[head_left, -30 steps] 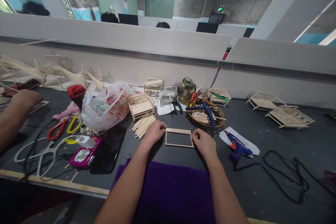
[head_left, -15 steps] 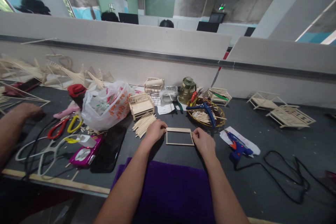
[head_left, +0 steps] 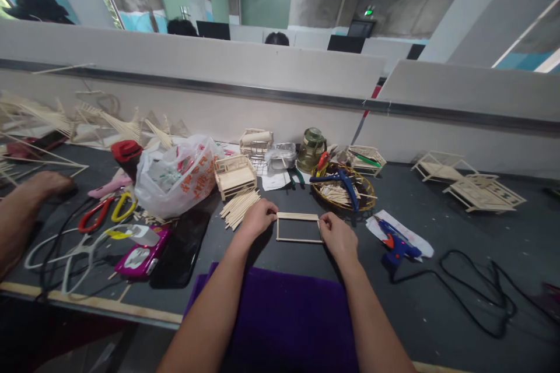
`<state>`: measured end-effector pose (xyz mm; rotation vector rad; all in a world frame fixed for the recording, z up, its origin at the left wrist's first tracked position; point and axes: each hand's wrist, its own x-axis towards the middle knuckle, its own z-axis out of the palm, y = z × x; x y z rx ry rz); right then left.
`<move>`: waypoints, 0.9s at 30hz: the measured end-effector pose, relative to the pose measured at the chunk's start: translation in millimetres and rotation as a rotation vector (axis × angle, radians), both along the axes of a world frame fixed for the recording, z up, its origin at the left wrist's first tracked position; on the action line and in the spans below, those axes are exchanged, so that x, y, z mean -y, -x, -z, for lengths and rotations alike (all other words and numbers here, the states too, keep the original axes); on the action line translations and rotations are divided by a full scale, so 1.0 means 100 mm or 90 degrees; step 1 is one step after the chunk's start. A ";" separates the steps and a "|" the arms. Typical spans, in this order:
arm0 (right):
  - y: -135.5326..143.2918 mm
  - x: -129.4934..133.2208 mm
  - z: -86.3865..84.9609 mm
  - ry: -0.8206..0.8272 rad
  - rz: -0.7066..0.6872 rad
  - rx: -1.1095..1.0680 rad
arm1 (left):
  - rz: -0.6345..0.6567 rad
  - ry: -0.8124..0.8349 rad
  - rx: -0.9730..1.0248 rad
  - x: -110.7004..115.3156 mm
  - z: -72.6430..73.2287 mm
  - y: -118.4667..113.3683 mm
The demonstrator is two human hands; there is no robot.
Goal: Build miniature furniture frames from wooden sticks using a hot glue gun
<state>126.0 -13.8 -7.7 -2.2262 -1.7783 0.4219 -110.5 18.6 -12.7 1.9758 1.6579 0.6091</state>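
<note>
A small rectangular frame of thin wooden sticks (head_left: 299,240) lies on the dark table between my hands, with several sticks side by side along its far edge. At its far left corner, my left hand (head_left: 259,218) pinches the frame with thumb and fingertips. My right hand (head_left: 339,234) grips the right side near the far corner, fingers closed. Just left of my left hand is a pile of loose wooden sticks (head_left: 236,210). Behind it stands a little bench-like model (head_left: 236,176) made of sticks.
A yellow-rimmed basket (head_left: 371,201) holds stick pieces and a blue-handled tool. On the right, a blue glue gun (head_left: 398,245) rests on paper with its cord trailing. Leftward are a plastic bag (head_left: 175,180), a black phone (head_left: 181,250), scissors (head_left: 96,215) and another person's hand (head_left: 50,185).
My hands and the stick frame keep nearly the same place. At the far left, the other person's hand and the sticks near it have shifted slightly.
</note>
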 end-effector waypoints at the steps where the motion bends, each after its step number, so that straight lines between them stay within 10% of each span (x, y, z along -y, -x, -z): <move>1: 0.00 0.01 0.00 0.000 -0.002 -0.008 | 0.002 0.002 0.007 -0.01 0.01 0.01; 27: -0.01 0.02 -0.02 -0.018 -0.001 -0.025 | -0.022 -0.001 -0.012 0.03 0.01 -0.02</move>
